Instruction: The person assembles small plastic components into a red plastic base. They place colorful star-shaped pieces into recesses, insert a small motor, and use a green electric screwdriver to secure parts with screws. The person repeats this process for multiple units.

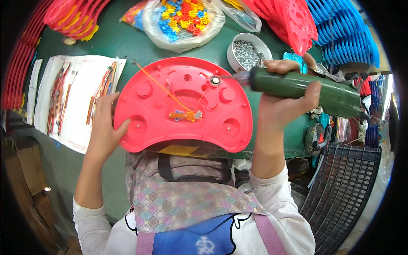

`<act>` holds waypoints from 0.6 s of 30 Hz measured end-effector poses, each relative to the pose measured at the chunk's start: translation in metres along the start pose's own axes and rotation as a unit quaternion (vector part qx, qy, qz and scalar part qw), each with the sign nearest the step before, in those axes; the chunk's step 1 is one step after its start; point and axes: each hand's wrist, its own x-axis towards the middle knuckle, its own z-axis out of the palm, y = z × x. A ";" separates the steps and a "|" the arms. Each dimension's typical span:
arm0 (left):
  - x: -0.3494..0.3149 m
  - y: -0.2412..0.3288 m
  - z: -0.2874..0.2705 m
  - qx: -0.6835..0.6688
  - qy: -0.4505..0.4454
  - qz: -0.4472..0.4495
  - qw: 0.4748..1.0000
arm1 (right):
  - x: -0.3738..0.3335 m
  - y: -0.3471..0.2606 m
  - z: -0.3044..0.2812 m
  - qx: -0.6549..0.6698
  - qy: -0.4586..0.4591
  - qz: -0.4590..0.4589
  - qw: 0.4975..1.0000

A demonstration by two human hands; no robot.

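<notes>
A red, kidney-shaped plastic toy shell [187,136] lies in front of me on the green table. My left hand [104,127] grips its left edge, thumb over the rim. In my right hand [278,102] is a dark green electric screwdriver [304,90], held level with its tip pointing left over the shell. Close to the tip, a small round metal-rimmed part [215,80] sits at the shell's upper right. An orange wire [155,78] runs from beyond the upper left rim to a small orange piece [180,115] in the middle slot.
A white bowl of screws [247,51] stands beyond the shell. Behind it is a plastic bag of small coloured pieces [182,21]. Wires lie on white paper [80,102] at left. Red parts [282,21] and blue parts [346,32] are stacked at the back; a black crate [344,187] is lower right.
</notes>
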 end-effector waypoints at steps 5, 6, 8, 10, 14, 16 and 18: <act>0.069 0.057 0.014 0.056 0.063 0.208 0.974 | 0.033 0.019 -0.051 0.023 0.031 0.005 0.999; 0.085 0.067 0.023 0.045 0.050 0.243 0.968 | 0.034 0.025 -0.053 0.026 0.025 0.019 0.999; 0.120 0.085 0.050 0.050 0.051 0.276 0.958 | 0.037 0.038 -0.057 0.027 0.003 0.041 0.999; 0.140 0.092 0.068 0.084 0.070 0.302 0.947 | 0.036 0.044 -0.055 0.067 -0.032 0.072 0.995; 0.159 0.085 0.075 0.064 -0.124 0.197 0.970 | 0.043 0.051 -0.070 0.153 -0.078 0.102 0.980; 0.163 0.092 0.063 0.014 -0.136 0.217 0.967 | 0.046 0.056 -0.075 0.152 -0.087 0.093 0.980; 0.162 0.101 0.054 -0.004 -0.174 0.210 0.962 | 0.047 0.060 -0.075 0.135 -0.116 0.092 0.980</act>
